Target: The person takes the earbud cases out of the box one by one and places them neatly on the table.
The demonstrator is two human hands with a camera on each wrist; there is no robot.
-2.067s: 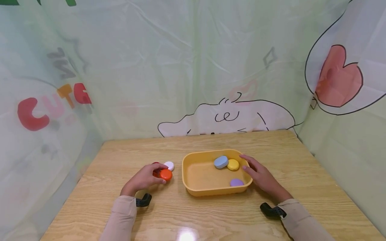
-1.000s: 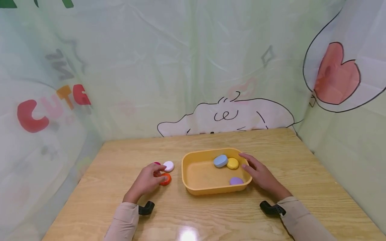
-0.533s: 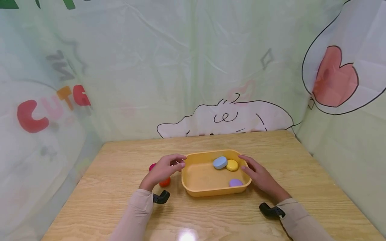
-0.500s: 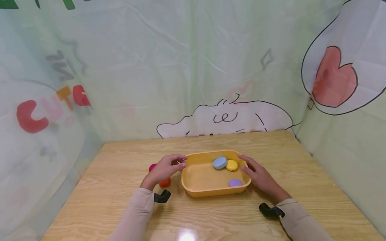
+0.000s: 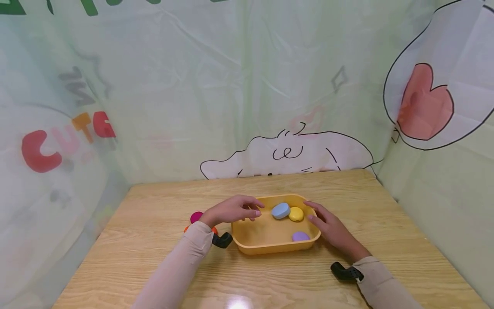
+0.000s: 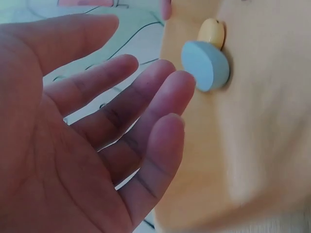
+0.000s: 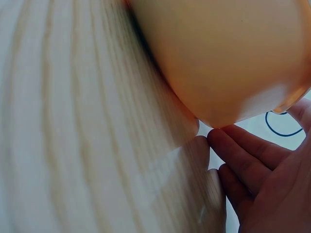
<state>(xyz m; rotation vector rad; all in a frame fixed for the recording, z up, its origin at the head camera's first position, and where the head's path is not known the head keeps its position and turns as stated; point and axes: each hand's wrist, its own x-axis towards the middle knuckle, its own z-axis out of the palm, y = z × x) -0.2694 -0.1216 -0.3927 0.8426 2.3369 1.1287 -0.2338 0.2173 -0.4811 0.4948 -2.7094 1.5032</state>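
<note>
My left hand (image 5: 235,209) hovers over the left part of a yellow-orange plastic tray (image 5: 266,249). In the left wrist view its fingers are loosely bent, with nothing between them and the thumb. My right hand (image 5: 332,229) holds the tray's right end, thumb and index finger over the rim; its other fingers (image 7: 243,162) lie along the outer wall. Inside the tray are a rounded light-blue piece (image 5: 280,210) with a flat face, a round yellow piece (image 5: 296,214) and a purple piece (image 5: 300,236) partly hidden by the front wall.
Left of the tray, a magenta piece (image 5: 196,216) and an orange-red piece (image 5: 214,231) lie on the wooden table (image 5: 266,283), partly covered by the left forearm. A printed curtain (image 5: 173,107) hangs behind the table and at both sides.
My left hand has let go of the orange-red piece and moved right, over the tray. The white piece beside it is now out of sight. My right hand stays at the tray's rim.
</note>
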